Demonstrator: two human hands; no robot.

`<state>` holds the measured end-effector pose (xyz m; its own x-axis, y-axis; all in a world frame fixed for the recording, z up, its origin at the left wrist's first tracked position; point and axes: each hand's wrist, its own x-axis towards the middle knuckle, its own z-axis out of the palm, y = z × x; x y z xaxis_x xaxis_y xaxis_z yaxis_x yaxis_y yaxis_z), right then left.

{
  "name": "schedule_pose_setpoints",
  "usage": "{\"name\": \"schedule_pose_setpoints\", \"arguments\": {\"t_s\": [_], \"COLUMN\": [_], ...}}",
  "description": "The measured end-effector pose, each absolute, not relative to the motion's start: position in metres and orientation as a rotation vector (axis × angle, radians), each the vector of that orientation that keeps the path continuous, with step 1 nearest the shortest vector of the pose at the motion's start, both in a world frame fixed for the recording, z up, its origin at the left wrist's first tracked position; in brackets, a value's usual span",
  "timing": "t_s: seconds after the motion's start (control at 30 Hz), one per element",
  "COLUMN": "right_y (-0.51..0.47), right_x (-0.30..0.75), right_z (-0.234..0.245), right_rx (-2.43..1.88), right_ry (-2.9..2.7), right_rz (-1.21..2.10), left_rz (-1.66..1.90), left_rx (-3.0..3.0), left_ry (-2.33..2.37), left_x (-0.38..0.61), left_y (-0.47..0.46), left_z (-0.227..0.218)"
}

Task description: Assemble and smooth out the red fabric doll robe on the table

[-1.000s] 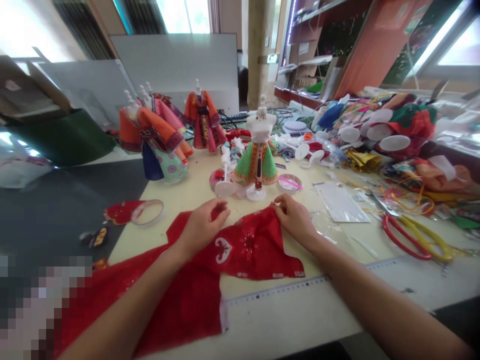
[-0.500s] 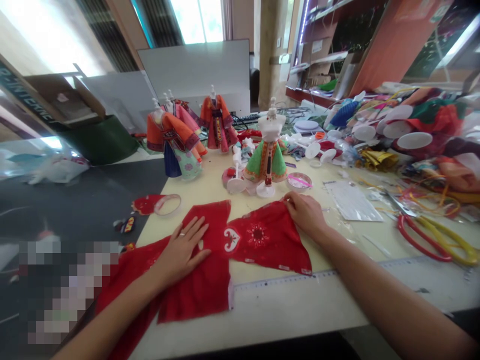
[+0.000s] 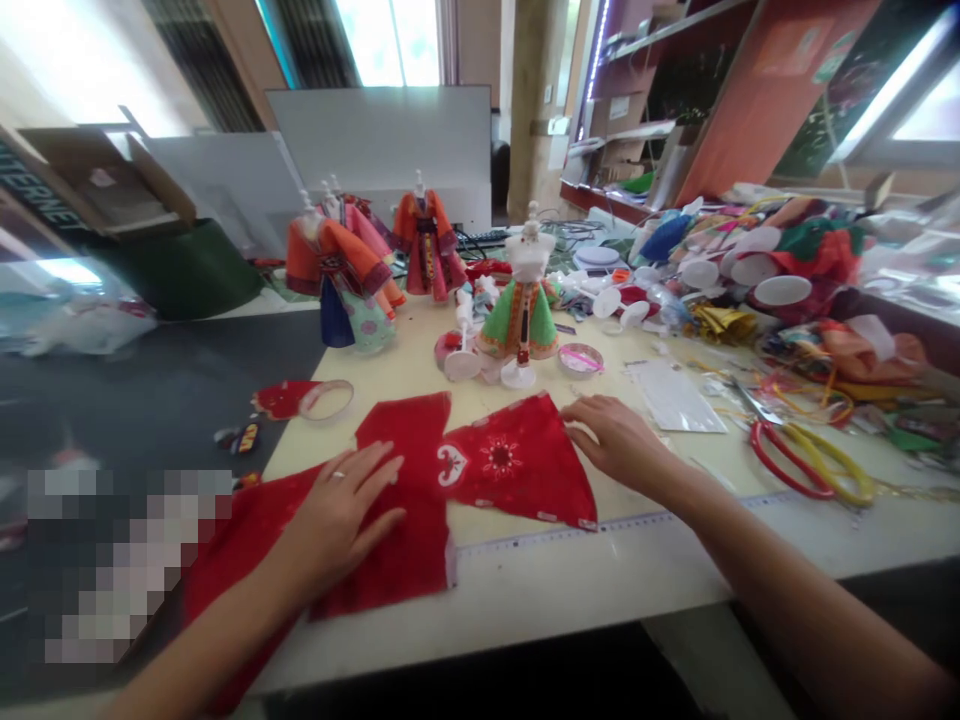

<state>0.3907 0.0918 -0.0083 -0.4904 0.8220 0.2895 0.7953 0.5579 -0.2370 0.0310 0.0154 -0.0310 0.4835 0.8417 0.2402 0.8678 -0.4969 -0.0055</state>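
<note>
My left hand [image 3: 337,520], wearing a ring, lies with spread fingers on a red cloth [image 3: 409,430] that reaches over the table's left edge. Overlapping its right side is a flared red fabric piece [image 3: 547,465] with a white heart-shaped motif and a flower motif. Just off this piece's upper right corner is my right hand [image 3: 619,440], its fingers bent and a little apart, with nothing visible in them. A printed ruler strip [image 3: 540,540] runs below the fabric.
Behind the cloth stand a small dress form with a green skirt [image 3: 529,320] and several dressed forms, one in orange [image 3: 427,245]. Scissors with red and yellow handles [image 3: 795,460] lie right, before a heap of fabrics. A tape roll [image 3: 326,400] sits at the left edge.
My right hand has come off the flared piece's upper corner, its fingers now slightly apart. My left hand stays spread on the red cloth. The whole view has shifted slightly.
</note>
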Motion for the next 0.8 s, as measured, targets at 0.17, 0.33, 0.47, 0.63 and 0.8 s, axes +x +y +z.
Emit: {"name": "schedule_pose_setpoints", "arguments": {"t_s": [0.17, 0.33, 0.47, 0.63, 0.8], "right_y": [0.048, 0.036, 0.011, -0.005, 0.001], "right_x": [0.406, 0.403, 0.346, 0.286, 0.289], "right_z": [-0.018, -0.018, -0.002, -0.011, -0.023], "right_rx": [-0.967, -1.047, -0.738, -0.530, -0.693], "right_ry": [-2.658, -2.518, -2.595, -2.809, -2.816], "right_rz": [0.185, -0.075, 0.109, 0.357, 0.425], "left_rz": [-0.264, -0.326, -0.317, -0.279, -0.269], "left_rx": [-2.802, -2.789, -2.863, -2.936, -2.991], "left_ry": [-1.426, -1.448, -1.365, -1.354, -1.377], "left_x": [0.032, 0.042, 0.065, 0.074, 0.068], "left_y": [-0.024, -0.044, -0.057, -0.065, -0.068], "left_z": [-0.030, -0.027, -0.027, -0.033, -0.036]}}
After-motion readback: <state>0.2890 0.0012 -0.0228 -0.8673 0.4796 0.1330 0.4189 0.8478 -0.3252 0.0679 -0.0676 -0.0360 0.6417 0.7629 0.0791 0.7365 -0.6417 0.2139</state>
